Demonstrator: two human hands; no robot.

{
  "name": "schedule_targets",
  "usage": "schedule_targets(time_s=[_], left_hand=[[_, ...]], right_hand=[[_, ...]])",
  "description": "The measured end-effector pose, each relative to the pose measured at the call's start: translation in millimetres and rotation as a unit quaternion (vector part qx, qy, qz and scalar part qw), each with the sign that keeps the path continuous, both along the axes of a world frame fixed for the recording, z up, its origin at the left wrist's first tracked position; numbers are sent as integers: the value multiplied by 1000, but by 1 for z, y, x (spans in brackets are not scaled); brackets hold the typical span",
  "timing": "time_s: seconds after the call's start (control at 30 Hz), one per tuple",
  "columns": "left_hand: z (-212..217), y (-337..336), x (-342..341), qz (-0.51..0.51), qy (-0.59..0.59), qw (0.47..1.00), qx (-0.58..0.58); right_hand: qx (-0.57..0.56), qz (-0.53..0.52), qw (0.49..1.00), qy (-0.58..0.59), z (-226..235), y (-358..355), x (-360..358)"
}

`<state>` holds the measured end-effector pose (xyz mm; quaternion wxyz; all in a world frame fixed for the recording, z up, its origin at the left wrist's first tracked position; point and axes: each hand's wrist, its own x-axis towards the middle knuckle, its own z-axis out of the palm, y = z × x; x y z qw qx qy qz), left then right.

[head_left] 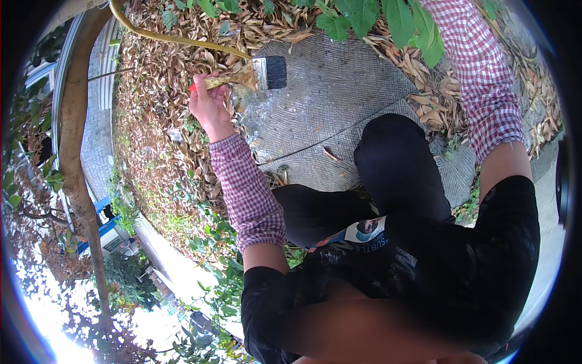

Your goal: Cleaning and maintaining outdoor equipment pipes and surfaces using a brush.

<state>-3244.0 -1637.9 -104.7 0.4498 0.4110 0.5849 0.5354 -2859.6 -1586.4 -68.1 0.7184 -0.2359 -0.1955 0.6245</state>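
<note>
My left hand [209, 109] grips a wide flat paintbrush [262, 74] by its handle, near the red end. The brush has a worn wooden handle, a metal band and black bristles that point right, over a grey grooved stone slab [327, 103]. Pale dusty marks show on the slab near the bristles. My right arm, in a red-and-white checked sleeve [479, 73], stretches away to the top edge, where its hand falls outside the picture. Just beyond the brush, a yellow hose-like length [176, 40] ends or passes behind the metal band; which one I cannot tell.
Dry brown leaves [157, 109] cover the ground left of the slab and beyond it. Green leafy branches [388, 24] hang at the top, close to my right sleeve. A tree trunk [76, 133] stands at the left. My bent knees [394, 145] are at the slab's near side.
</note>
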Motion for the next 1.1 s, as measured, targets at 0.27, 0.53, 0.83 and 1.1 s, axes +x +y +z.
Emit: schedule_targets(time_s=[0.27, 0.53, 0.83, 1.1], left_hand=[[6, 6, 7, 1, -33, 999, 5], [60, 1, 31, -55, -23, 995, 74], [172, 2, 131, -202, 16, 943, 264], [228, 33, 217, -277, 47, 896, 343]], right_hand=[[-230, 325, 834, 382, -23, 30, 60], [-26, 62, 998, 6, -18, 4, 10], [163, 173, 971, 22, -69, 15, 39], [278, 294, 904, 142, -32, -14, 31]])
